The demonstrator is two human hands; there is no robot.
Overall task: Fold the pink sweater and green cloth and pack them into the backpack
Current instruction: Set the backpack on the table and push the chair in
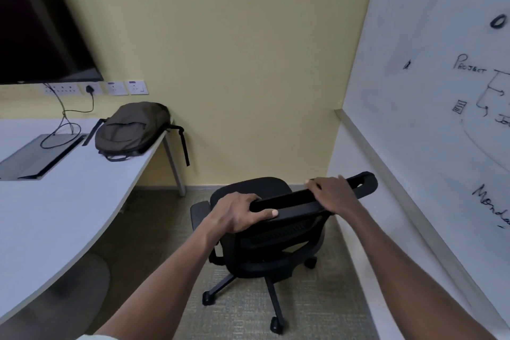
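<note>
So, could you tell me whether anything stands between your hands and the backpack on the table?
Yes: both hands, left and right, grip the black office chair's backrest, and the chair stands between the person and the backpack at the table's far end.

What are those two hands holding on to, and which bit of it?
Both grip the black office chair by the top edge of its backrest: the left hand near the left end, the right hand toward the right end.

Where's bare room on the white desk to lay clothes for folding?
The white curved desk is bare along its near edge, in front of the olive-brown fabric backpack and the grey floor-box lid. It is crowded at the back: backpack, lid, black cables. Both hands grip the black office chair.
</note>
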